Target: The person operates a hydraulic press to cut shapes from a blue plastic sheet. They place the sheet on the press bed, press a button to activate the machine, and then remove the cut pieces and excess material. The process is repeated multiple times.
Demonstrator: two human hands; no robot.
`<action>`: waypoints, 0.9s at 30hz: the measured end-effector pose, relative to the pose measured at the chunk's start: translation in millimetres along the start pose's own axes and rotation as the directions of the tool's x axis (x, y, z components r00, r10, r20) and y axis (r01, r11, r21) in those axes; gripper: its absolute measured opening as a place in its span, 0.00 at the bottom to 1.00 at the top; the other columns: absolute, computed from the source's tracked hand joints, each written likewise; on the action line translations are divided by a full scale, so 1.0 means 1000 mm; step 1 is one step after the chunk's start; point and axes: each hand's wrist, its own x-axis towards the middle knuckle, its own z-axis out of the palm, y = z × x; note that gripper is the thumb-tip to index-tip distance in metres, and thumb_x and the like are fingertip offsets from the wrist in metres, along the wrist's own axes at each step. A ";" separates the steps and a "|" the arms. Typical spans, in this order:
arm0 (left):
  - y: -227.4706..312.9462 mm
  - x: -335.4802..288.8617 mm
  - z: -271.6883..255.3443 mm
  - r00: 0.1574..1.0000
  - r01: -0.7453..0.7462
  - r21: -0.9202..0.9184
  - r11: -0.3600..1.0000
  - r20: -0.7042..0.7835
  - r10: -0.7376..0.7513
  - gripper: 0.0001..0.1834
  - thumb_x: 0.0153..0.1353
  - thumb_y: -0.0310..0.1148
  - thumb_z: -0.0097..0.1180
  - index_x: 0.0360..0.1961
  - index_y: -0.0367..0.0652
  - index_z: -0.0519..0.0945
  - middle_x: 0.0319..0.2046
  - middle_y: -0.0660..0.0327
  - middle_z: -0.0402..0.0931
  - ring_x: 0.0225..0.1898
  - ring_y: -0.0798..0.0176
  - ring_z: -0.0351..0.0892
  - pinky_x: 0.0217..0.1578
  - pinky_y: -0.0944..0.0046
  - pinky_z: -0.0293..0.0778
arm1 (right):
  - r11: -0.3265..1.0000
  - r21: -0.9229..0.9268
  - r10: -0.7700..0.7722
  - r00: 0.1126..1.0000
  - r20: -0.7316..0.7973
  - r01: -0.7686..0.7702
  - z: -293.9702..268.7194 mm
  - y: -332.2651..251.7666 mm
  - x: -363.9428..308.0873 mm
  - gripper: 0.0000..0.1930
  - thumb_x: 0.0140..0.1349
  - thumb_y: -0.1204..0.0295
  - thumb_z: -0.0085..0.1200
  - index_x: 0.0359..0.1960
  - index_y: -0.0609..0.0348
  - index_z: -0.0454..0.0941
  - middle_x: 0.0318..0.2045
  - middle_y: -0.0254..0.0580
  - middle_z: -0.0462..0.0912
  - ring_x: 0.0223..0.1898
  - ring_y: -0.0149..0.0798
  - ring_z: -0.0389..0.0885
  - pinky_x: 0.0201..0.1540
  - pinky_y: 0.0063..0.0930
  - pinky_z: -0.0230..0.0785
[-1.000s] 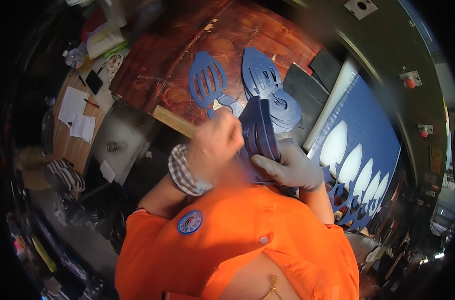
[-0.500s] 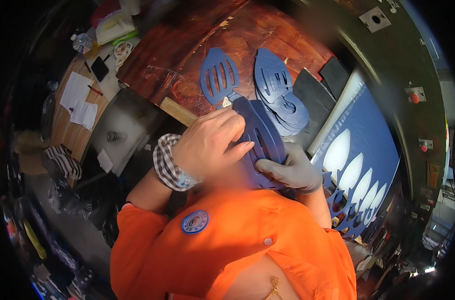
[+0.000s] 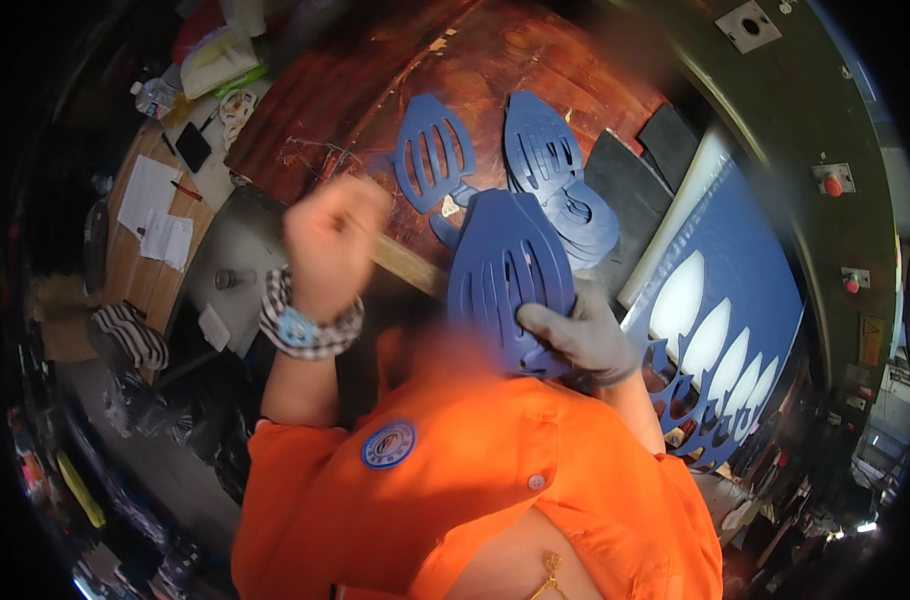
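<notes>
My right hand (image 3: 587, 338), in a grey glove, grips a stack of blue slotted cut-outs (image 3: 510, 262) in front of my chest, thumb over the upper face. These are flat, foam-like and sole-shaped, with long slots. My bare left hand (image 3: 337, 245), a checkered band at its wrist, is raised to the left of the stack and smeared by motion; its fingers cannot be made out. A blurred bit of blue shows just beyond it. Farther off, a slotted blue piece (image 3: 435, 155) lies on the reddish-brown board (image 3: 375, 95), beside a pile of similar pieces (image 3: 545, 160) with round, holed ends.
At right stands a blue sheet (image 3: 740, 260) with pointed cut-out openings. Black pads (image 3: 625, 185) lie beside the pile, near a green machine frame (image 3: 775, 120) with red buttons. A wooden strip (image 3: 407, 265) edges the board. Papers (image 3: 155, 205) and a phone (image 3: 193, 147) rest on the left-hand table.
My left hand has come off the stack and swung left and away from me. The stack has turned so its slotted face shows more fully; my right hand keeps its hold.
</notes>
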 end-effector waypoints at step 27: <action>-0.013 -0.004 0.009 0.683 -0.473 0.338 0.814 0.724 0.096 0.16 0.52 0.39 0.64 0.25 0.42 0.70 0.24 0.57 0.70 0.27 0.56 0.74 0.25 0.59 0.71 | 0.989 -0.060 0.145 0.964 0.222 -0.135 -0.028 -0.006 0.024 0.15 0.66 0.68 0.60 0.47 0.68 0.81 0.36 0.33 0.83 0.37 0.24 0.76 0.41 0.22 0.71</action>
